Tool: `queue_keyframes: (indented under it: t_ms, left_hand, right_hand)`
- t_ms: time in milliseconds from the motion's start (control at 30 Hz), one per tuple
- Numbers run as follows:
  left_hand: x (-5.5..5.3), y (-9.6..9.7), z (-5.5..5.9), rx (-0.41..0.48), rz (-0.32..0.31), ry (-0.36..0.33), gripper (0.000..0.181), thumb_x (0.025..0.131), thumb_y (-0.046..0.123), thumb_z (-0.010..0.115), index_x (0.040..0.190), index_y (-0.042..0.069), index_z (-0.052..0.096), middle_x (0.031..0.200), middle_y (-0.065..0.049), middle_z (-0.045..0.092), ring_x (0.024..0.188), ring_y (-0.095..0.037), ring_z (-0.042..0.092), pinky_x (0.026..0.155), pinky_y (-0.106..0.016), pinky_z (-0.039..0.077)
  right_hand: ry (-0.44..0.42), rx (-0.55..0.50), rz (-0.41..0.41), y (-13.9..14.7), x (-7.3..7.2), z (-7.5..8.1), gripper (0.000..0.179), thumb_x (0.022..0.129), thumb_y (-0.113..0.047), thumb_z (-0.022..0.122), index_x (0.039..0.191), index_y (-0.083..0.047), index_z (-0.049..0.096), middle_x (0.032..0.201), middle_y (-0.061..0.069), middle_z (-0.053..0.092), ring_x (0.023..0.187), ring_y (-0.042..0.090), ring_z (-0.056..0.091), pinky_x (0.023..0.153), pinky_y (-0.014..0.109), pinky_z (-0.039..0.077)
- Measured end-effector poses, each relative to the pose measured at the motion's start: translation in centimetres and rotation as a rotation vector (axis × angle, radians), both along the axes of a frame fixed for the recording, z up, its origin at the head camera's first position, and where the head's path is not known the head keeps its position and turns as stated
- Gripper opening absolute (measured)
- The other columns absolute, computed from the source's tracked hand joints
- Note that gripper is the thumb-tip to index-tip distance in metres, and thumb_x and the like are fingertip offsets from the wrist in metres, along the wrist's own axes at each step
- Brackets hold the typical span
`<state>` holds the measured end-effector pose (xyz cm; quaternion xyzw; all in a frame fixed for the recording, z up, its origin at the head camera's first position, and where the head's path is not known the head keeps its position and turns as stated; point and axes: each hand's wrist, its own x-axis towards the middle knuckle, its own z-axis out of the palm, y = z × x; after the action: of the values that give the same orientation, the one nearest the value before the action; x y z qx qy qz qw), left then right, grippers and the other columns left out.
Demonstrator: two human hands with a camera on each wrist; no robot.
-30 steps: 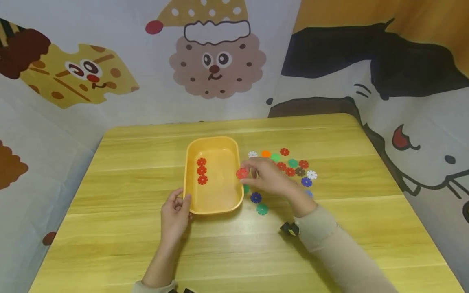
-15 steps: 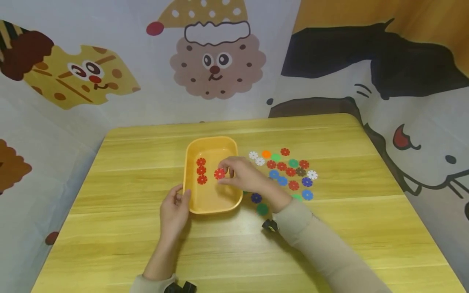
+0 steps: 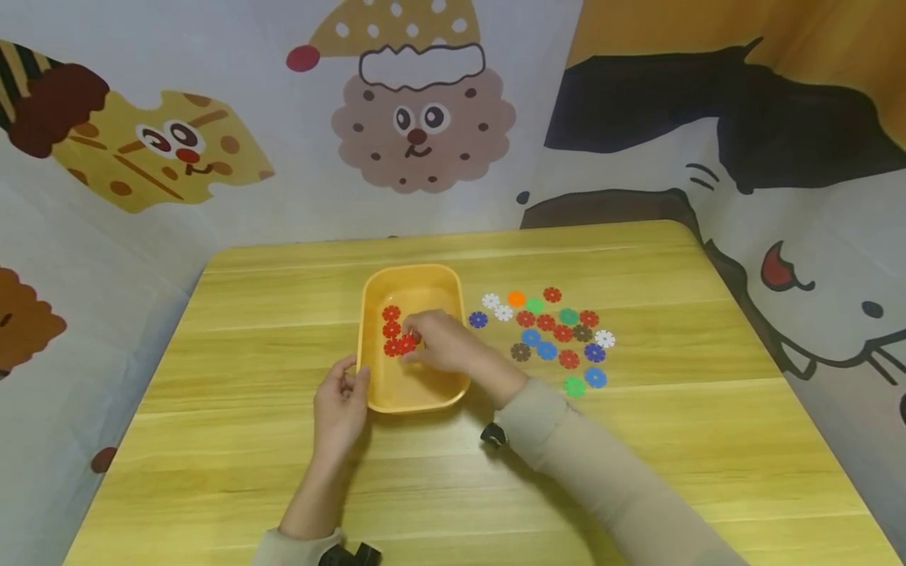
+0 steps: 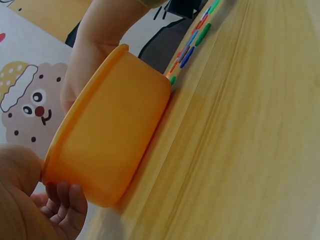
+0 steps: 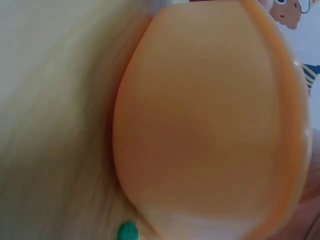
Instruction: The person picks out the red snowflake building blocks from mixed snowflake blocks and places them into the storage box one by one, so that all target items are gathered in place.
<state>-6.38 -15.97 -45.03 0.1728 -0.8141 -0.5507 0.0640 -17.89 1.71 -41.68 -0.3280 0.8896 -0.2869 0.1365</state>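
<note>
In the head view, my left hand point(image 3: 341, 409) holds the yellow plastic tray point(image 3: 375, 397) by its near left rim, thumb on the edge. The left wrist view has its fingers curled against the tray's outer wall point(image 4: 107, 135). Over the tray's inside, my right hand point(image 3: 447, 343) pinches a red snowflake disc point(image 3: 406, 343). That disc is right beside the lowest of three red snowflake discs point(image 3: 392, 329) lined up in a column on the tray floor. Whether it touches the floor cannot be made out. The right wrist view is mostly filled by the tray's outer wall point(image 5: 200, 125).
Right of the tray, several loose snowflake discs lie flat on the wooden table point(image 3: 672, 330), among them a blue one point(image 3: 478, 320), a white one point(image 3: 605, 339), an orange one point(image 3: 517, 299) and a brown one point(image 3: 521, 352). A printed cloth point(image 3: 269, 212) hangs behind the table.
My right hand has carried the red snowflake disc leftward from over the tray's right rim to beside the column of red discs. My left hand has kept its hold on the tray.
</note>
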Motion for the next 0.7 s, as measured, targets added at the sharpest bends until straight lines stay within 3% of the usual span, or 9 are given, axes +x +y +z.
queue_keyframes:
  t_ms: [167,433,700]
  left_hand:
    - [0.0,0.0,-0.1,0.021,-0.001,0.005,0.032,0.104,0.018,0.058,0.133,0.003,0.060,0.082,-0.012,0.058,0.062,-0.013,0.051,0.050,-0.021,0.044]
    - [0.1,0.0,0.0,0.047,-0.021,-0.019,0.033,0.105,0.020,0.057,0.134,0.003,0.059,0.085,-0.017,0.060,0.061,-0.014,0.053,0.049,-0.022,0.045]
    - [0.1,-0.1,0.0,0.043,-0.017,0.001,0.033,0.104,0.020,0.058,0.133,0.004,0.060,0.084,-0.015,0.059,0.060,-0.011,0.051,0.048,-0.020,0.044]
  right_hand:
    - [-0.033,0.073,0.024,-1.0,0.1,-0.7,0.035,0.084,-0.028,0.085,0.109,-0.009,0.069,0.078,-0.003,0.062,0.071,0.013,0.056,0.067,0.025,0.050]
    - [-0.081,0.148,0.035,-1.8,0.1,-1.7,0.032,0.083,-0.029,0.085,0.105,-0.010,0.069,0.086,-0.003,0.062,0.082,0.014,0.057,0.076,0.025,0.050]
    - [-0.106,0.029,0.085,-1.9,0.0,-1.9,0.033,0.085,-0.022,0.084,0.109,-0.005,0.068,0.085,-0.001,0.067,0.077,0.012,0.061,0.071,0.022,0.052]
